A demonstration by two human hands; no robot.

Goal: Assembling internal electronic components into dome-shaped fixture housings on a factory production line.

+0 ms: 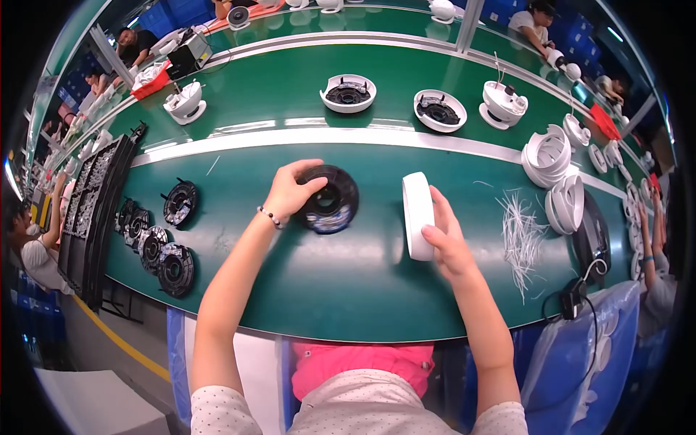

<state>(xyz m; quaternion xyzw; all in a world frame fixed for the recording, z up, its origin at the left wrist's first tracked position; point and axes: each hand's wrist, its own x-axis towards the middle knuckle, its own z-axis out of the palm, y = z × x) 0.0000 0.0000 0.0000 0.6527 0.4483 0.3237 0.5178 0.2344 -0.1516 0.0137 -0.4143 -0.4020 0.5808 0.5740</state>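
Observation:
My left hand [293,190] grips a round black plastic disc assembly [339,194] by its rim, thumb on its face. A hole opens at the disc's centre, and parts like a circuit board show along its lower side. To the right, my right hand [448,235] holds a white round plastic shell [417,216] up on edge, thumb at its near side and fingers behind. The two pieces are apart, above the green table [370,283]. What the shell has inside is turned from view.
Several black disc assemblies [175,270] lie at left beside a black parts tray [90,210]. White strips [520,239], stacked white shells [547,156] and a black adapter [573,299] sit at right. Across the white divider, two shells hold black discs [348,94]. Other people work around.

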